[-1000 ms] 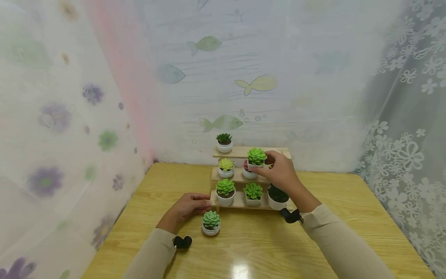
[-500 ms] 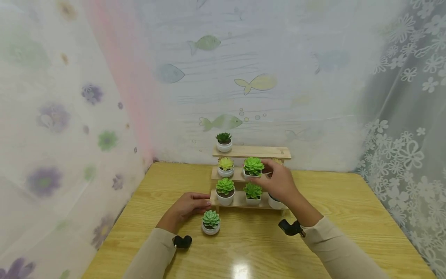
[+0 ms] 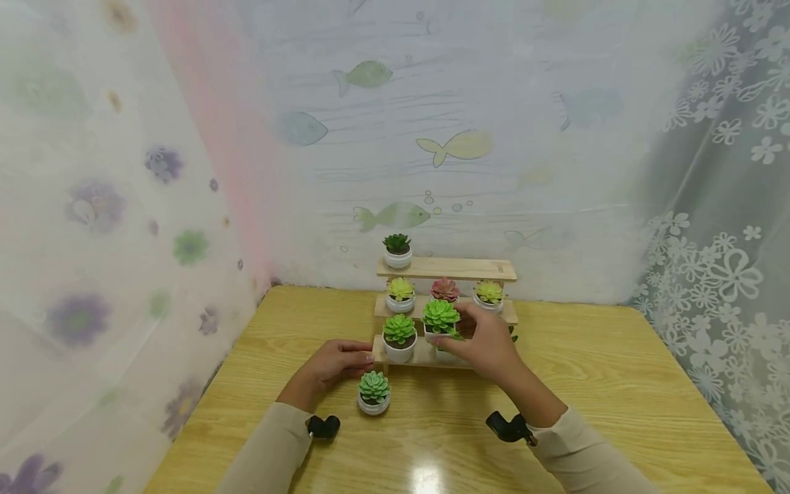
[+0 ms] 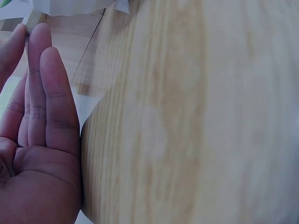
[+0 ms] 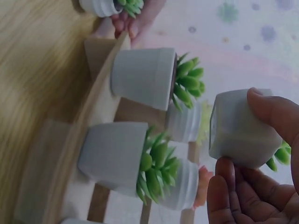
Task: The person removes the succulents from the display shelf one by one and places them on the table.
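Note:
My right hand point(image 3: 494, 346) pinches a potted succulent point(image 3: 441, 315) with bright green leaves, holding it in front of the wooden plant stand point(image 3: 453, 267). In the right wrist view, thumb and fingertips are on its white square pot point(image 5: 240, 128), which is clear of the boards. Behind it, a similar green succulent point(image 5: 156, 168) stands on the lowest board, mostly covered in the head view. My left hand point(image 3: 336, 363) pinches the left end of that board between thumb and fingertips, with the fingers point(image 4: 58, 93) nearly straight. A pale green succulent point(image 3: 374, 394) stands on the table close to this hand.
A dark green succulent point(image 3: 398, 250) stands at the top board's left. Yellow point(image 3: 400, 293), pink point(image 3: 444, 289) and another yellow succulent point(image 3: 489, 295) fill the middle board. A green succulent point(image 3: 399, 337) stands at the lowest board's left. Patterned curtains point(image 3: 382, 171) surround the wooden table point(image 3: 592, 384).
My right hand has brought the held succulent down and a little left, from before the middle board to before the lowest. The pink succulent now shows. My left hand stays put.

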`<state>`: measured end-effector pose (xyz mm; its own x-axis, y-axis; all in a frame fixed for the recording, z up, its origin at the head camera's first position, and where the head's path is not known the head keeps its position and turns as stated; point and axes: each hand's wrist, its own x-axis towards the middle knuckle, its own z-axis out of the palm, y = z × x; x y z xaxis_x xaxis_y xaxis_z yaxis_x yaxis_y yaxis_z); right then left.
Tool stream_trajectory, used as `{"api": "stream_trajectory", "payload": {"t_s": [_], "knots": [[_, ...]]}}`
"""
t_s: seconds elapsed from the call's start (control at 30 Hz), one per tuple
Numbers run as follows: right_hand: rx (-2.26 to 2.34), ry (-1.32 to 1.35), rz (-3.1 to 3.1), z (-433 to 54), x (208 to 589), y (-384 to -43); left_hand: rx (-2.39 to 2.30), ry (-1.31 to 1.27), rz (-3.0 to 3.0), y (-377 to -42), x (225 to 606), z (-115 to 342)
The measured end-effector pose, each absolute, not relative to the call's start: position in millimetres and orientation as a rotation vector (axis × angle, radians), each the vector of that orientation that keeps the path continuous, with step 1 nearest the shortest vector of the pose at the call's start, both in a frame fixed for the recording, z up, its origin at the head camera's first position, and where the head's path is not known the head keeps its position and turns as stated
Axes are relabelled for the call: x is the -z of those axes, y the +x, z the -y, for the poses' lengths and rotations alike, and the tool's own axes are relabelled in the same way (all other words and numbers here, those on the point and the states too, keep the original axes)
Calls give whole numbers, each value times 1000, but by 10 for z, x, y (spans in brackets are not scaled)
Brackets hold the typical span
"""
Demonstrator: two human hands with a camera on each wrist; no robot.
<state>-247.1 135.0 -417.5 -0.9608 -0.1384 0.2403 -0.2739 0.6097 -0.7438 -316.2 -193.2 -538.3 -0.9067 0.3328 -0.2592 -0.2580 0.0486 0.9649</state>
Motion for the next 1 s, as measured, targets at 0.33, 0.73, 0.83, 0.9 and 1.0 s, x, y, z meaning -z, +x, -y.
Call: {"api": "stream_trajectory", "payload": {"t_s": [0.33, 0.73, 0.83, 0.9, 1.0], "knots": [[-1331, 331, 2680, -1379, 4322, -2224, -1912, 92, -1937, -2956, 5403, 1881], [-1433, 256, 2681, -1357, 4513, -2013, -1926, 70, -1933, -2855, 5428, 1852], [-1460, 259, 2675, -1337, 4582, -1983, -1926, 74, -1937, -2853, 5425, 1843], [-1484, 262, 2671, -1324, 4624, -1965, -1928, 75, -1940, -2850, 5420, 1836], [-1520, 259, 2655, -1309, 4675, -1947, -1936, 62, -1935, -2845, 5408, 1828]]}}
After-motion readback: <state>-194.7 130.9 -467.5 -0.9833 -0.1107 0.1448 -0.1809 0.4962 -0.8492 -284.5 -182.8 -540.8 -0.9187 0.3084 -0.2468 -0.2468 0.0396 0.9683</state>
